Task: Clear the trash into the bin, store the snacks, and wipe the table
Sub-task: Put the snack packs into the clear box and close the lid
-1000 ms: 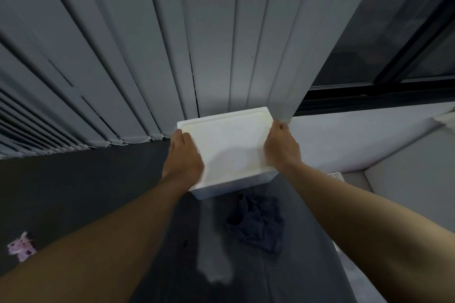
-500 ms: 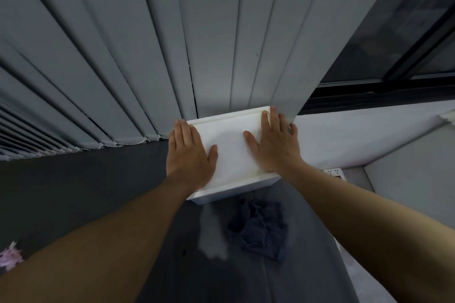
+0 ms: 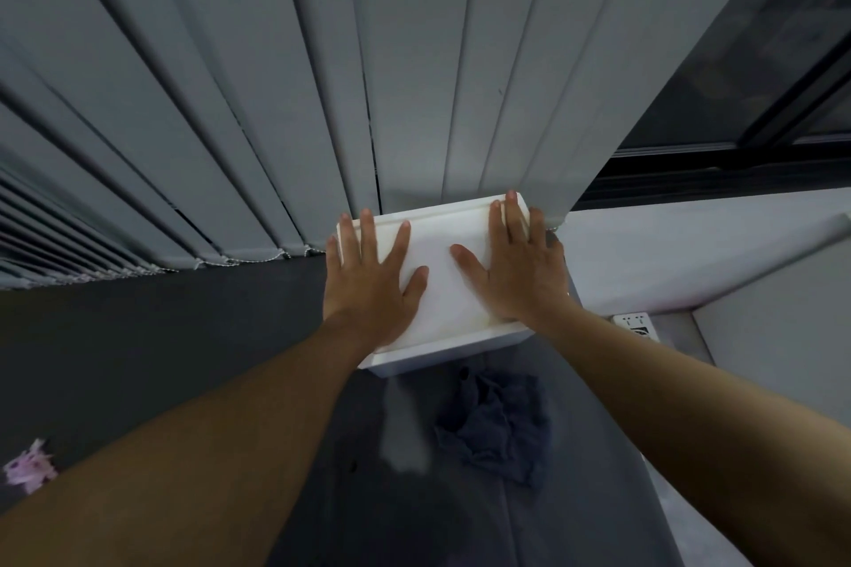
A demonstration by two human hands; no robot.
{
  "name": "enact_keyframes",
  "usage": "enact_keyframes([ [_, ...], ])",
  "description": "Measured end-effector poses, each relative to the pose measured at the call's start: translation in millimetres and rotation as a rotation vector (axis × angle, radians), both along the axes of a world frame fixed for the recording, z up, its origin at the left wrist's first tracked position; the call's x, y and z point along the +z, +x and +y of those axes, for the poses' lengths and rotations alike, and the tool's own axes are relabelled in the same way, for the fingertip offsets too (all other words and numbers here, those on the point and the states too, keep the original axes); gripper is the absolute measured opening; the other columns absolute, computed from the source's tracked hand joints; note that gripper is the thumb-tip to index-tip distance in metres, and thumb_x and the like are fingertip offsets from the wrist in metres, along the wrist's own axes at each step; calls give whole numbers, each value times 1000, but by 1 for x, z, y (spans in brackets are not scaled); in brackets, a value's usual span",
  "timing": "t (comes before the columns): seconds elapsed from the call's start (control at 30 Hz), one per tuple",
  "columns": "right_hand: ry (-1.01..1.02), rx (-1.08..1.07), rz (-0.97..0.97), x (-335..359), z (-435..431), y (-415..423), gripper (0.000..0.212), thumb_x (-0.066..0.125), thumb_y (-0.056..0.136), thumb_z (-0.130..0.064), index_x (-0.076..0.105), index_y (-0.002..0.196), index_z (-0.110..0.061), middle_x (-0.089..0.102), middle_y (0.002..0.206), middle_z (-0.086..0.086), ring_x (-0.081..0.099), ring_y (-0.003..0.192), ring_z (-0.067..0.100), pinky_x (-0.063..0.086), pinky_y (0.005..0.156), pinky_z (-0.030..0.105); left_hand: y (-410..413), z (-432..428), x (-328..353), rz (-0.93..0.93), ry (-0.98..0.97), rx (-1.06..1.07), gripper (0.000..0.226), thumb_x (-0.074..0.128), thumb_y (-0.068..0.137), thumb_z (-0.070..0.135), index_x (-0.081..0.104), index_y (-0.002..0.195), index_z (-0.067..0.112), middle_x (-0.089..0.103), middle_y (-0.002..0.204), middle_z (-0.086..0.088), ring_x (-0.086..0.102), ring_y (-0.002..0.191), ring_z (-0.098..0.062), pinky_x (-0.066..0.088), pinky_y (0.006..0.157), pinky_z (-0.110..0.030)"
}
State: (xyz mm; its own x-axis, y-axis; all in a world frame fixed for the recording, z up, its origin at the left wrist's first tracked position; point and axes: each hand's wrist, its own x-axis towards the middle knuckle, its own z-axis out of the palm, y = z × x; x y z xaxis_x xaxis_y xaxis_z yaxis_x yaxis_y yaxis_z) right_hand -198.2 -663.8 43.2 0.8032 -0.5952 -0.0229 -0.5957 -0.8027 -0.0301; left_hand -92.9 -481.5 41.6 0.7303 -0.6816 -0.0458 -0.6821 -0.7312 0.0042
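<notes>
Both hands, left and right, press flat with fingers spread on the white box lid.

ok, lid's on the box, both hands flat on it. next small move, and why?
Probably lift the right hand off the lid and reach for the cloth. It and the left hand lie flat on the lid, which looks seated; the cloth sits crumpled on the table just before the box, nearest the right hand.

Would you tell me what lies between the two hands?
In the head view, only the bare white lid lies between the left hand and the right hand.
</notes>
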Motion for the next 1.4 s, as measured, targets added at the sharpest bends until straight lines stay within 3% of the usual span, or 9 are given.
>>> enact_keyframes([
  [0.13, 18, -21, -22, 3, 0, -3, 93, 9, 85, -84, 5, 156, -24, -2, 166, -6, 35, 130, 36, 43, 98, 50, -1, -1, 4, 82, -4, 34, 68, 10, 95, 69, -5, 156, 40, -20, 165, -8, -20, 150, -38, 14, 117, -64],
  [0.23, 53, -38, -18, 6, 0, -3, 94, 11, 84, -85, 4, 157, -25, -3, 166, -9, 36, 130, 37, 42, 99, 51, -6, -3, 8, 156, -40, 87, 66, 15, 97, 68, -2, 155, 42, -21, 165, -1, -22, 150, -33, 32, 106, -65],
  [0.3, 94, -59, -15, 7, 1, -3, 96, 15, 84, -86, 4, 157, -24, -4, 166, -11, 33, 134, 38, 40, 102, 51, -6, -4, 8, 175, -57, 92, 66, 18, 97, 67, 2, 156, 41, -18, 165, -1, -20, 151, -32, 35, 106, -62],
  [0.5, 115, -105, -20, 9, 11, -12, 94, 16, 86, -83, 3, 157, -22, -4, 166, -9, 33, 133, 37, 38, 103, 50, 4, 0, 10, 196, -82, 26, 64, 22, 98, 65, 7, 156, 42, -14, 166, -1, -16, 152, -32, 28, 113, -63],
  [0.63, -11, -67, 5, 6, 14, -13, 93, 8, 87, -80, 9, 156, -18, 4, 166, 5, 24, 142, 38, 32, 108, 54, -3, 0, 8, 83, -11, 19, 64, 9, 99, 63, -1, 156, 38, -14, 166, -8, -15, 151, -36, 1, 118, -64],
  [0.7, -29, 3, 7, 3, 13, -11, 94, 5, 88, -79, 11, 156, -14, 6, 165, 10, 13, 149, 38, 23, 115, 57, -4, 1, 6, 11, -6, -7, 65, 5, 98, 61, -2, 157, 34, -11, 166, -12, -11, 152, -37, -4, 121, -59],
  [0.83, -41, 136, 3, 0, 12, -5, 90, 10, 91, -77, 16, 156, -15, 12, 165, 9, 14, 150, 35, 20, 116, 60, 3, 0, 1, -13, -44, -70, 68, 5, 98, 59, -1, 159, 27, -3, 167, -11, -5, 153, -32, 0, 123, -51],
  [1.0, -31, 101, -1, 1, 13, -3, 94, 7, 87, -82, 11, 157, -19, 8, 166, 4, 10, 151, 32, 22, 114, 60, 4, -1, 2, -25, -40, -65, 75, 5, 96, 59, 1, 159, 20, 3, 167, -12, -1, 153, -34, 3, 124, -50],
  [1.4, -12, 35, -3, 2, 13, -2, 85, 5, 90, -78, 3, 157, -25, 0, 167, 0, 1, 153, 27, 23, 112, 58, 6, 0, 1, -10, -75, -50, 72, 14, 98, 61, 4, 159, 24, 4, 167, -10, -1, 154, -28, 1, 125, -46],
])
